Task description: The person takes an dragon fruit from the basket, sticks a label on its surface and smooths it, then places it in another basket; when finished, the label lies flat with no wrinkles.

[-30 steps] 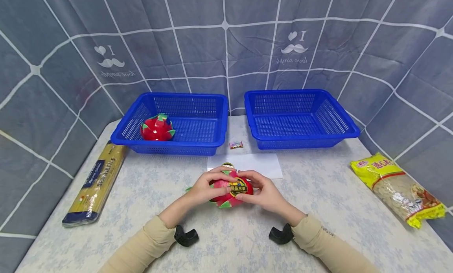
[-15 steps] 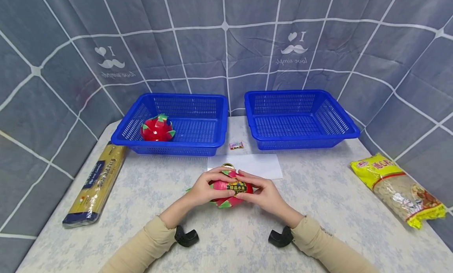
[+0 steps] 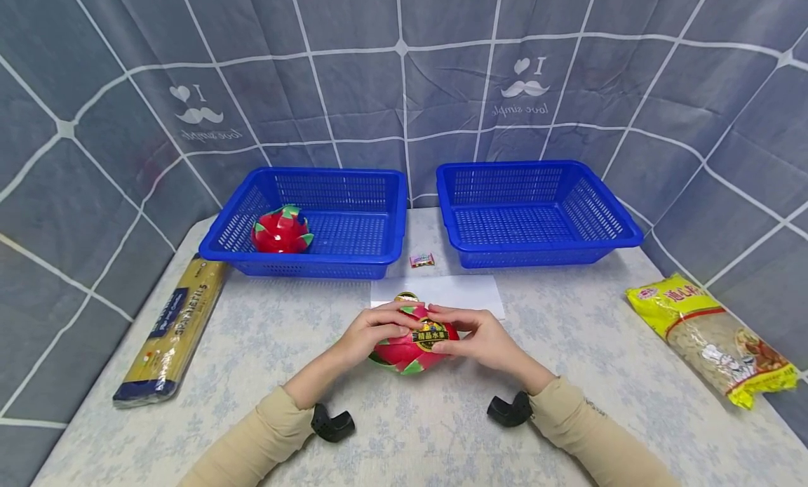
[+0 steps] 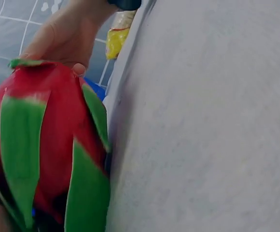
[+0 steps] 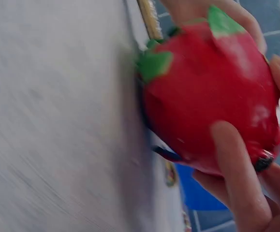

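Observation:
A red dragon fruit (image 3: 404, 352) with green-tipped scales is held between both hands over the table's middle. On its side facing me is a black-and-gold round label (image 3: 431, 336). My left hand (image 3: 366, 335) grips the fruit from the left, fingers over its top. My right hand (image 3: 489, 343) grips the right end, thumb by the label and fingers over the top. In the right wrist view the right thumb (image 5: 236, 169) presses on the fruit's red skin. Behind the fruit lies a white sheet (image 3: 461, 294), with another round label (image 3: 406, 296) at its left part.
A blue basket (image 3: 341, 255) at back left holds another dragon fruit (image 3: 281, 231). A second blue basket (image 3: 543, 255) stands at back right. Between them lies a small wrapped candy (image 3: 421, 260). Spaghetti (image 3: 173, 329) lies left, a yellow-ended food bag (image 3: 713, 339) right.
The dragon fruit has turned and shifted slightly right, showing more of its label. My left thumb has come away from the label, and my right hand has moved a little right.

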`<action>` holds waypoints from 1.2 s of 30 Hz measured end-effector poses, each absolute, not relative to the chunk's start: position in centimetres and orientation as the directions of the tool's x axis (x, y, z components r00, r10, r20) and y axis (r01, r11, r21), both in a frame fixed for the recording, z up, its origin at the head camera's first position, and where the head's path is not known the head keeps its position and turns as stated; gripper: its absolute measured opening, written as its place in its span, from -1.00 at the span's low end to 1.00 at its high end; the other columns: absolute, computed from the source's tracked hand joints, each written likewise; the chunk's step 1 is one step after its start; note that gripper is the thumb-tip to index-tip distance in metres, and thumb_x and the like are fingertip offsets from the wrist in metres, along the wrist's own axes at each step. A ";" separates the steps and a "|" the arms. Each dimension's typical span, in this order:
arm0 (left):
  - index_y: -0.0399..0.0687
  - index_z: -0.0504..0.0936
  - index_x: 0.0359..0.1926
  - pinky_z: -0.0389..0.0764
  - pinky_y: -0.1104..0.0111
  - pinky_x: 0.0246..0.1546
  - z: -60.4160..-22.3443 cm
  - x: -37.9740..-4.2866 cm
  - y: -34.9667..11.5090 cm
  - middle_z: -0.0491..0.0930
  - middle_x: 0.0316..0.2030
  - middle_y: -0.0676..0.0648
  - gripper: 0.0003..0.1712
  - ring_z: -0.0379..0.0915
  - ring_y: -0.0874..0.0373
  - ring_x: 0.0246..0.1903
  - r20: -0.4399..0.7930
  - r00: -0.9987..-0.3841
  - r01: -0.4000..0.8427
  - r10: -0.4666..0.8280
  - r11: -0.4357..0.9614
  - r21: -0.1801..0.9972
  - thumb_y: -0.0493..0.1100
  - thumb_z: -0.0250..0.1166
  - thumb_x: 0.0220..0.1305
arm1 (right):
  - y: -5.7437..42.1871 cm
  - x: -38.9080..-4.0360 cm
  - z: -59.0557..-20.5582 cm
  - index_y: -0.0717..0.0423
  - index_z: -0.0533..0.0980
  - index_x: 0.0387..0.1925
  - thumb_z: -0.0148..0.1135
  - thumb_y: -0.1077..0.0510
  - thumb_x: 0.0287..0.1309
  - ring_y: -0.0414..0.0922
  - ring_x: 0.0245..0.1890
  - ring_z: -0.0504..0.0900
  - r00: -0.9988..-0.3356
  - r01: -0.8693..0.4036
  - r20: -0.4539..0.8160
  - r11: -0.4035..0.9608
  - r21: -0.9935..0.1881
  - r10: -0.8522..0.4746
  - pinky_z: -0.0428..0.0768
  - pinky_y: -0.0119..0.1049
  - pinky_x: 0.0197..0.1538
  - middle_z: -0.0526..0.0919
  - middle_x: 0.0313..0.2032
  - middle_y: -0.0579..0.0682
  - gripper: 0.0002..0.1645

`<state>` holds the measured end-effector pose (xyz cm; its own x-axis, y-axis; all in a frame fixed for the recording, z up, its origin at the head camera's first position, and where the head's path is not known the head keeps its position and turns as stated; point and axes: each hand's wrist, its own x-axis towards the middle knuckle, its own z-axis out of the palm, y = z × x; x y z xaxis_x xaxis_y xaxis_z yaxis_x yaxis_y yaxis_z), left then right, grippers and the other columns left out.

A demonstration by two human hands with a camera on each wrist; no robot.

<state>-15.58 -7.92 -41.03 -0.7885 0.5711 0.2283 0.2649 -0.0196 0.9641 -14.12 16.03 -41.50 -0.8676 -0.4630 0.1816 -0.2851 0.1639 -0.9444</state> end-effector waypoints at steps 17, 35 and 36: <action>-0.47 0.44 0.06 0.51 0.12 -0.04 -40.6 -18.0 -7.9 0.53 -0.04 -0.39 -0.64 0.54 -0.10 -0.11 0.109 -0.877 0.135 0.467 0.022 0.991 -0.34 0.13 0.28 | 24.5 -16.8 -34.6 0.02 0.54 0.10 -0.03 0.45 0.27 -0.17 -0.33 0.64 -0.893 -0.294 0.388 -0.356 -0.887 -0.230 0.63 -0.36 -0.40 0.63 -0.09 -0.03 -0.52; -0.23 0.41 0.24 0.52 0.05 -0.05 -39.4 -23.1 2.8 0.46 0.10 -0.32 -0.53 0.53 -0.09 -0.10 0.061 -0.943 0.057 0.326 -0.022 0.998 -0.40 0.05 0.30 | 23.0 -26.5 -35.5 -0.06 0.42 0.23 0.18 -0.16 0.19 0.09 0.01 0.53 -0.865 -0.100 0.396 0.665 -0.740 0.310 0.46 -0.03 -0.04 0.52 0.12 0.10 -0.40; -0.24 0.42 0.23 0.50 0.02 -0.04 -39.4 -23.1 3.0 0.47 0.09 -0.32 -0.53 0.53 -0.11 -0.09 0.057 -0.947 0.051 0.315 -0.027 0.998 -0.41 0.05 0.29 | 23.0 -26.7 -35.7 -0.04 0.40 0.24 0.15 -0.16 0.21 0.14 0.04 0.51 -0.884 -0.075 0.373 0.702 -0.708 0.282 0.43 0.03 -0.02 0.51 0.13 0.13 -0.39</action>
